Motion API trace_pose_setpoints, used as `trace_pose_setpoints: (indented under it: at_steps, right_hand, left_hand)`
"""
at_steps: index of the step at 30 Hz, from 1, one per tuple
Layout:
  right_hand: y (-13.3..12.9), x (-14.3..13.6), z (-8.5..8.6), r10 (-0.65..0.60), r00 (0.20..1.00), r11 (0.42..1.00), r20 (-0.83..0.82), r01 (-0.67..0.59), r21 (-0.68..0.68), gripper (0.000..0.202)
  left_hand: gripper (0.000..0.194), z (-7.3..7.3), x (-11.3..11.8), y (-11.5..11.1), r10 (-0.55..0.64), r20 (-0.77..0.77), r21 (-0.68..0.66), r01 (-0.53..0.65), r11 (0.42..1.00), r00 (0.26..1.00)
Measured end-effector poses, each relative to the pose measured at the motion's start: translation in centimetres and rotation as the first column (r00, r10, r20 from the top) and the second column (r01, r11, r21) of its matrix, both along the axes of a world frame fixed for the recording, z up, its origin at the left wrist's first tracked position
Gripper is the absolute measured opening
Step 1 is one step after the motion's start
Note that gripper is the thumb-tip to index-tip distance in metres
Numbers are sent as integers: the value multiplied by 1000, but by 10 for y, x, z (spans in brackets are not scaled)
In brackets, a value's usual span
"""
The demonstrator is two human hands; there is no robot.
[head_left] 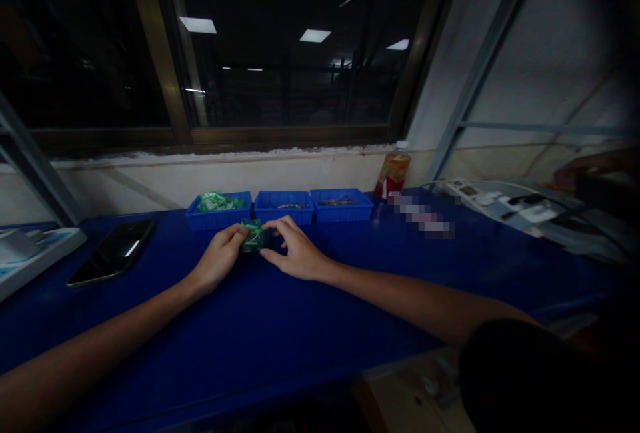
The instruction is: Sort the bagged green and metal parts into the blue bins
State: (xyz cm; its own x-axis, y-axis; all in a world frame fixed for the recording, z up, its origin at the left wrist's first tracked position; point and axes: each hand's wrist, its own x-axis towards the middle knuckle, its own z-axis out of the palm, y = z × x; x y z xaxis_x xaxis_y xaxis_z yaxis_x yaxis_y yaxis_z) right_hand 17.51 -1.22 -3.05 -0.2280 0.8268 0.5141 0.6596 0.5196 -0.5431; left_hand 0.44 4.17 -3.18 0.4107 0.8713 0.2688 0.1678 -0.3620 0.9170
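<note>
A small green piece [254, 235], glossy and partly see-through, is between my hands over the blue table [280, 326]. My left hand [223, 256] pinches its left side between thumb and fingers. At its right side, my right hand [294, 249] has its thumb and index finger apart, with the fingertips close to the piece's edge. Just behind stand three blue bins: the left bin [206, 221] holds green shiny pieces [219, 201], while the middle bin [295, 217] and the right bin [345, 213] hold thin metallic items too small to name.
A black phone [113, 251] lies at the left beside a white power strip [43, 253]. A bottle with a red and orange label [393, 173] stands behind at the right. Further right are plugs and cables [520, 209] and another person's hand [595, 167].
</note>
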Motion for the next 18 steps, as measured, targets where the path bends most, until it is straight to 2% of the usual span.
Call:
trace_pose_setpoints:
  at_steps: [2, 4, 7, 9, 12, 18]
  right_hand:
    - [1, 0, 0, -30, 999, 999, -26, 29, -33, 25]
    - [3, 0, 1, -43, 998, 998, -54, 40, -57, 23]
    - [4, 1, 3, -64, 991, 991, -114, 50, -123, 40]
    - [5, 3, 5, -74, 985, 972, -153, 37, -231, 53]
    - [5, 4, 6, -66, 986, 928, -153, 4, -373, 63]
    - [2, 2, 8, 0, 997, 924, -76, -29, -381, 64]
  left_hand:
    - [28, -1, -1, 0, 30, -42, 87, -27, 996, 999]
    - [28, 0, -2, -1, 53, -116, 197, -30, 980, 992]
    - [25, 4, -2, -9, 44, -250, 386, 58, 921, 967]
    - [21, 7, -1, -15, 17, -321, 475, 146, 868, 947]
    - [20, 7, -1, -22, -6, -403, 536, 241, 809, 915]
    - [17, 4, -2, -23, -17, -514, 574, 358, 737, 858]
